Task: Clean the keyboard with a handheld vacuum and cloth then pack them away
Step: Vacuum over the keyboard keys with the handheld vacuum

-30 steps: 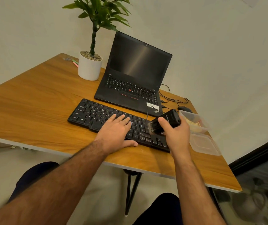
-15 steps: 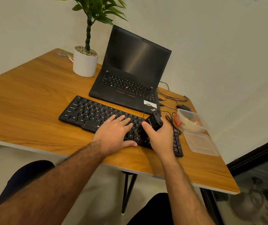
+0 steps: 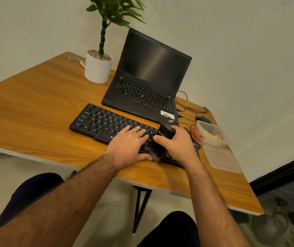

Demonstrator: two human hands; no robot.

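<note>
A black external keyboard (image 3: 103, 122) lies on the wooden desk (image 3: 35, 107) in front of an open black laptop (image 3: 148, 82). My left hand (image 3: 128, 145) rests flat on the keyboard's right-middle keys, fingers straight. My right hand (image 3: 178, 145) grips a black handheld vacuum (image 3: 164, 136), tilted with its brush end down at the keyboard's near edge, next to my left thumb. The keyboard's right end is hidden under my right hand. A yellowish cloth (image 3: 210, 136) lies inside a clear plastic box (image 3: 222, 138) to the right.
The box's clear lid (image 3: 221, 159) lies near the desk's right edge. A black mouse (image 3: 204, 120) and cables (image 3: 187, 111) sit behind the box. A white potted plant (image 3: 98, 68) stands left of the laptop. The desk's near edge runs just below my wrists.
My right hand has brought the vacuum leftwards and down, from above the keyboard's right end to its near edge beside my left thumb. My left hand has stayed on the keys.
</note>
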